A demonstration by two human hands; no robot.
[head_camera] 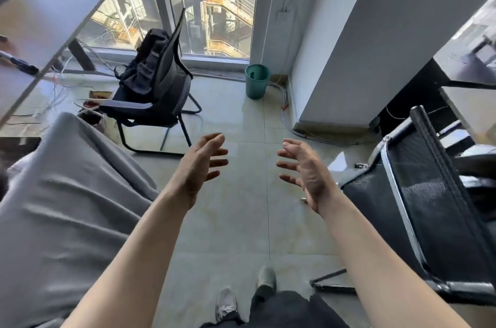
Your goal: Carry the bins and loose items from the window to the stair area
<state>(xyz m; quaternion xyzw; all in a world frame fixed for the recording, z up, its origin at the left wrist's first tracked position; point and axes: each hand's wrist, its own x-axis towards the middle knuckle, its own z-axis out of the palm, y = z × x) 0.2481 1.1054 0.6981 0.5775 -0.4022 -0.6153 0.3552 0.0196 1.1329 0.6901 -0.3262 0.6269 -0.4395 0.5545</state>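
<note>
Bare forearms stretch forward from the bottom edge, and the hands hang apart above the pale tiled floor (241,220). The left hand (200,164) and right hand (306,169) have palms turned toward each other, fingers spread and loosely bent, gripping nothing.

Largest, at the left, is a grey creased cloth-covered bulk (67,207), cut off by the frame; what it covers cannot be told. At the right a black mesh office chair with a chrome frame (429,207) runs off the edge. A pale desk (40,19) at upper left is blurred, its load unreadable.

By the window (214,5) a black cantilever chair (163,102) carries a dark backpack (145,70). The round teal plastic bin (256,80) stands upright on the floor in the corner between window and white pillar (362,46), well apart from both hands; its contents cannot be made out. A reddish box (99,95) shows only partly behind that chair's seat.
</note>
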